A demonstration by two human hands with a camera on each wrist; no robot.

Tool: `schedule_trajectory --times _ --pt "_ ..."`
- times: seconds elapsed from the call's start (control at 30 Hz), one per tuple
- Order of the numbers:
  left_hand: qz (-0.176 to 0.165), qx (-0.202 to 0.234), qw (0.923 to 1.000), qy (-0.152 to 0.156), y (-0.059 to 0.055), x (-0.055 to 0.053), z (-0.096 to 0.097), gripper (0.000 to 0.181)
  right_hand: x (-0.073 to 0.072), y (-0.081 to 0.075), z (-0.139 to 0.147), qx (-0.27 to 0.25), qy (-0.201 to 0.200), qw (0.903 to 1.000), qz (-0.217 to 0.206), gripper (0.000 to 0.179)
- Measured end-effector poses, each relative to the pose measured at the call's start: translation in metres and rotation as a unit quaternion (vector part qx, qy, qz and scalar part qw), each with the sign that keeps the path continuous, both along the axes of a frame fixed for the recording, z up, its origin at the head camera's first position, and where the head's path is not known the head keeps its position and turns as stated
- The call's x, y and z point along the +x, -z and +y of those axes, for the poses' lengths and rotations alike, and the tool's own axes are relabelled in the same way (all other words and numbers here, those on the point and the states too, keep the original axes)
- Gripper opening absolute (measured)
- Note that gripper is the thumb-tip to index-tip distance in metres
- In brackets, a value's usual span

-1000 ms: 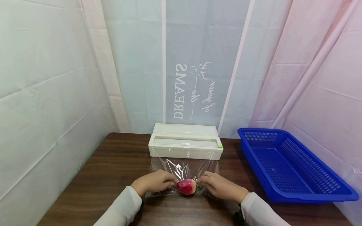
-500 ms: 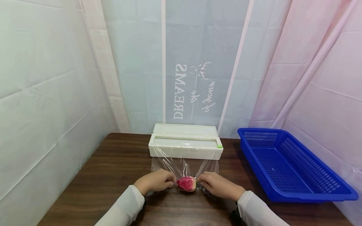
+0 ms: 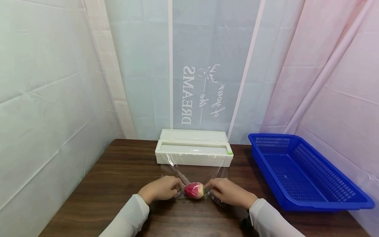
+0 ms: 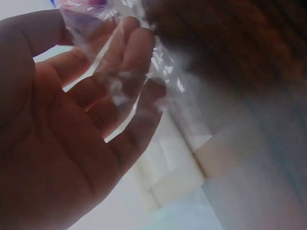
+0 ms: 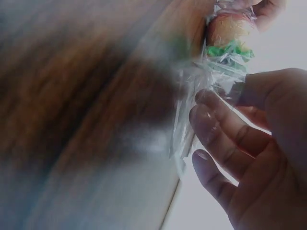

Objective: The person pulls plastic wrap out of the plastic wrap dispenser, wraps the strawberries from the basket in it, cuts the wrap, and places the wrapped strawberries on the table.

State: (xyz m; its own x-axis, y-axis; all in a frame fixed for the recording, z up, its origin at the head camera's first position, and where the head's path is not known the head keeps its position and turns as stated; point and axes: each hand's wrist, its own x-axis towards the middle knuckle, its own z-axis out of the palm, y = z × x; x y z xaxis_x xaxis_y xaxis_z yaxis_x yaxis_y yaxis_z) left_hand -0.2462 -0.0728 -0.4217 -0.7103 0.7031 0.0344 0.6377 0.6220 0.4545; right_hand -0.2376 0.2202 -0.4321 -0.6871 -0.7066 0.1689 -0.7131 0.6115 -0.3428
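Observation:
A red fruit with a pale end and green leaves, strawberry-like [image 3: 194,190], lies wrapped in clear cling film [image 3: 196,171] near the table's front. My left hand [image 3: 162,189] pinches the bunched film at the fruit's left tip; in the left wrist view the film [image 4: 165,72] runs over curled fingers. On the leafy side, my right hand [image 3: 229,192] pinches the gathered film, and the right wrist view shows the green leaves [image 5: 230,50] through it. The sheet stretches back to a white cling film dispenser [image 3: 193,159], whose lid [image 3: 193,135] stands raised.
At the right of the dark wooden table [image 3: 124,171] stands a blue plastic basket [image 3: 319,206] with slotted walls. Behind the dispenser hangs a printed curtain [image 3: 148,82], close to the table's back edge.
The fruit has rolled and shifted slightly away from me, toward the dispenser. The film at both its ends is gathered tighter, and its loose edge beside the left hand has drawn in.

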Motion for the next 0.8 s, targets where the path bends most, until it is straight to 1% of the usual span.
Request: schedule_trajectory --times 0.13,0.23,0.33,0.37,0.4,0.47,0.53,0.63,0.8 --pt "0.016 -0.018 0.9995 -0.020 -0.004 0.002 -0.001 0.030 -0.001 -0.003 0.002 -0.002 0.021 0.9998 0.004 0.020" --pt "0.041 -0.026 0.9982 -0.036 -0.007 0.005 0.001 0.032 -0.002 -0.005 0.002 -0.013 0.029 0.9991 0.030 0.021" --pt "0.070 -0.012 0.9964 -0.046 -0.010 0.007 0.007 0.033 -0.002 -0.007 -0.001 -0.030 0.027 0.9971 0.065 0.021" --pt "0.078 -0.004 0.9957 -0.050 -0.010 0.007 0.009 0.033 -0.002 -0.008 -0.002 -0.035 0.029 0.9965 0.071 0.020" --pt "0.082 0.003 0.9952 -0.054 -0.010 0.007 0.011 0.033 -0.001 -0.009 -0.004 -0.040 0.028 0.9960 0.075 0.019" --pt "0.087 0.014 0.9943 -0.059 -0.010 0.007 0.014 0.036 0.002 -0.011 -0.007 -0.045 0.033 0.9961 0.069 0.019" --pt "0.083 0.022 0.9943 -0.063 -0.008 0.007 0.018 0.039 0.004 -0.012 -0.012 -0.048 0.037 0.9967 0.054 0.024" --pt "0.064 0.029 0.9959 -0.057 -0.005 0.006 0.021 0.045 0.007 -0.013 -0.020 -0.044 0.035 0.9977 0.037 0.035" --pt "0.026 0.033 0.9982 -0.043 -0.001 0.004 0.026 0.048 0.009 -0.009 -0.028 -0.034 0.010 0.9985 0.041 0.044"
